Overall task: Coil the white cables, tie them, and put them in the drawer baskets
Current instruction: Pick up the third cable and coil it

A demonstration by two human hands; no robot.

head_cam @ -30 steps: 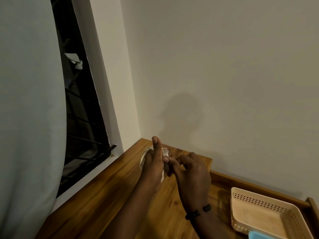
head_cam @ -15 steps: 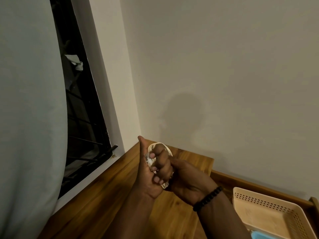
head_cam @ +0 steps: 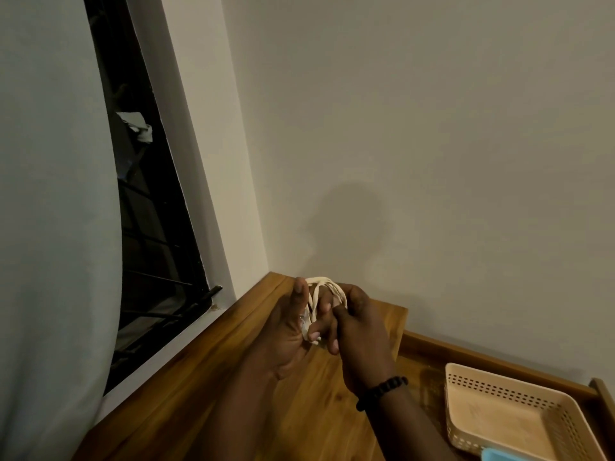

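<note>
Both hands hold a small coil of white cable [head_cam: 320, 285] above the far end of the wooden desk top [head_cam: 206, 387]. My left hand [head_cam: 289, 331] grips the coil from the left with its thumb upright. My right hand [head_cam: 357, 324], with a black bead bracelet on the wrist, pinches the loops from the right. Only the top loops and a bit near the left palm show; the remainder is hidden by fingers. A beige perforated basket [head_cam: 565, 437] sits in the open drawer at lower right.
The drawer's wooden rim [head_cam: 472, 352] runs along the wall behind the basket. A blue object [head_cam: 499, 455] peeks in at the bottom edge by the basket. A dark barred window [head_cam: 149, 227] and a pale curtain [head_cam: 50, 227] stand to the left.
The cable loops have come up above the fingers and show more clearly. My right hand has shifted from wrapping over the left fingers to pinching the coil's right side.
</note>
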